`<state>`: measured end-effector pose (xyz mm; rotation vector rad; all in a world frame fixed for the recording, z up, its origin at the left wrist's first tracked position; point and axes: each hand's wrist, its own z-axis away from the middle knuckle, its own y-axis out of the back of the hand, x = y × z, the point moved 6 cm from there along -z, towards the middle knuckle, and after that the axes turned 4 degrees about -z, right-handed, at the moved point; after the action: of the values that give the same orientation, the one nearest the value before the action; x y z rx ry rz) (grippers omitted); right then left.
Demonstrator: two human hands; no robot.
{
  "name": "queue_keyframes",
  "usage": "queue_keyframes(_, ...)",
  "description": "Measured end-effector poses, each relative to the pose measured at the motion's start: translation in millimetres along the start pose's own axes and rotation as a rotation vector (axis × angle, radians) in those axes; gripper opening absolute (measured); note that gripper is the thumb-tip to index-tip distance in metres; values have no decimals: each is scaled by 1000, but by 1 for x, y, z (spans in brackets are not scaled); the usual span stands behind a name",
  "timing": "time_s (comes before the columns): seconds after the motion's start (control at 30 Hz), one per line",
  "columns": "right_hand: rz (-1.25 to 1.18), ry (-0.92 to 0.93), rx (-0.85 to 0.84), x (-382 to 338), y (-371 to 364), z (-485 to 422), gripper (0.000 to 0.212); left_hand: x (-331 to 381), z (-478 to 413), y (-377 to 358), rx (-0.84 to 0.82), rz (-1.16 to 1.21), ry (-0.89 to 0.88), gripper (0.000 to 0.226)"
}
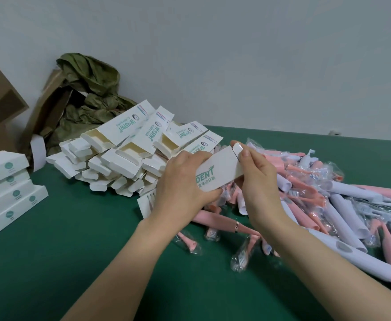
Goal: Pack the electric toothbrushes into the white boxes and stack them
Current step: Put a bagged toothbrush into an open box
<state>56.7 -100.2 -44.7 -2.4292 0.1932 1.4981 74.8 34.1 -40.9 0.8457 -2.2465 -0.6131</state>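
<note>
The left hand (185,181) has its fingers curled around one end of the white box (220,167). At the other end the right hand (257,179) pinches the box, its thumb just beside the end flap (238,148). The thin cardboard is probably light and easy to crush, so it is better to hold it gently by the edges.
</note>
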Motion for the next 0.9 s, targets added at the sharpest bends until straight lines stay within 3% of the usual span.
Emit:
queue_keyframes(0.13, 79, 77, -29, -5, -2, 1, 43, 1, 1, 0, 19, 31, 8, 55)
queue_keyframes(0.3, 234, 197, -40, -9, -5, 9, 28, 3, 1, 2, 29, 74, 23, 56)
queue_keyframes(0.4, 388, 288, -34, -9, -9, 18, 35, 6, 2, 2, 39, 100, 20, 54)
queue_keyframes(0.53, 497, 259, -108, -7, -12, 15, 44, 2, 3, 1, 49, 129, 38, 59)
queue_keyframes(0.6, 404, 231, -124, -13, -9, 10, 43, 7, 3, 9, 59, 115, 19, 64)
queue_keyframes(0.73, 127, 170, -30, -22, 5, 1, 22, 5, -11, 51, 105, -94, -56, 69)
queue_keyframes(0.8, 222, 70, -66, -13, 5, -3, 16, -14, -26, 92, 116, -248, -27, 62)
queue_keyframes(0.9, 541, -22, -285, 7, -8, 5, 19, -60, -48, 163, 81, -481, 104, 34)
